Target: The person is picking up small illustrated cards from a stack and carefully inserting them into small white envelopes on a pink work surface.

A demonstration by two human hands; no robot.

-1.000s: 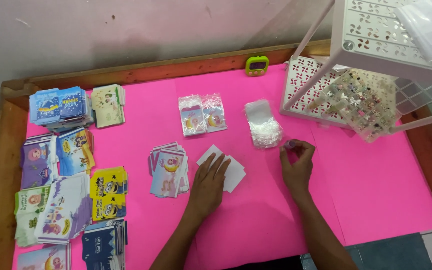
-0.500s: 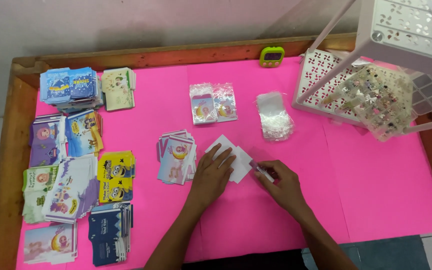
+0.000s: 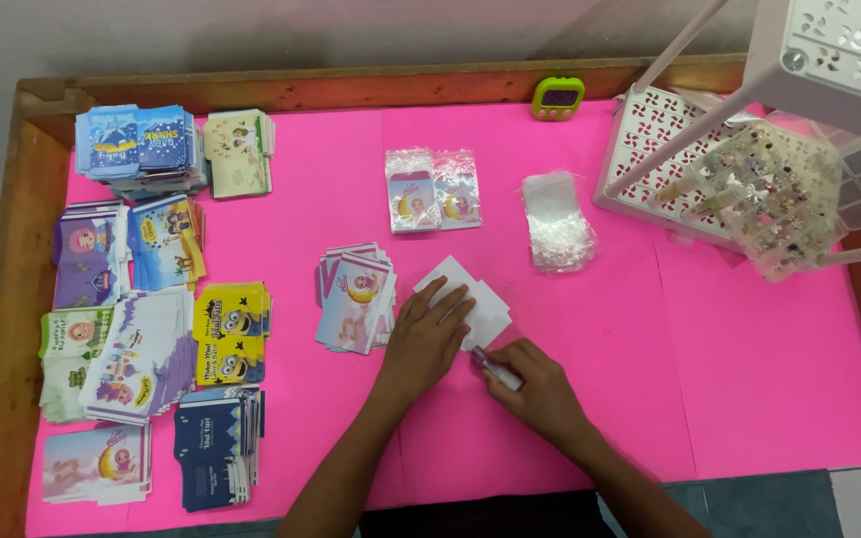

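Pressing my flat, open left hand (image 3: 429, 334) on the white cards (image 3: 470, 297) mid-table.
My right hand (image 3: 535, 384) grips a small clear item (image 3: 497, 370) beside them; two bagged cards (image 3: 435, 189) look finished, with a whole stack (image 3: 356, 299) left, I reckon.

Your left hand (image 3: 429, 337) lies flat, palm down, fingers spread forward. Your right hand (image 3: 535, 379) sits just beside it, fingers curled in a pinch, both forearms angled inward.
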